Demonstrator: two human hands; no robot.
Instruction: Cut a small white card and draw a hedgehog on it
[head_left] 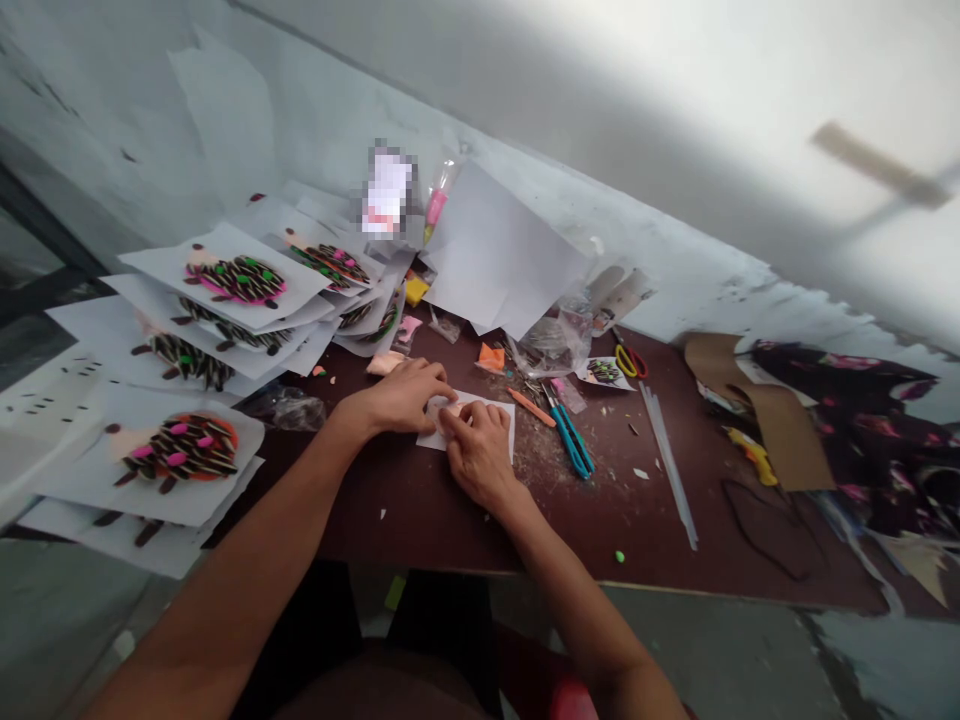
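A small white card (502, 411) lies on the dark table in front of me, with a bit of peach-coloured clay on it mostly under my fingers. My left hand (409, 396) rests at the card's left edge, palm down, its fingers stretched out and slightly bent. Bent fingers of my right hand (481, 445) press together on the peach clay from the near side; the fingertips partly hide it. Just behind my left hand is a larger peach clay lump (385, 363). To the right lie an orange clay tool (532, 407) and teal-handled pliers (574, 442).
Stacked cards with clay hedgehogs (236, 280) fill the left side. White sheets (499, 250) lean at the wall beside a pixelated screen (388, 190). Scissors (631, 361), clear glue sticks (669, 465) and a yellow glue gun (752, 455) lie rightward. A green clay bit (619, 556) sits near the front edge.
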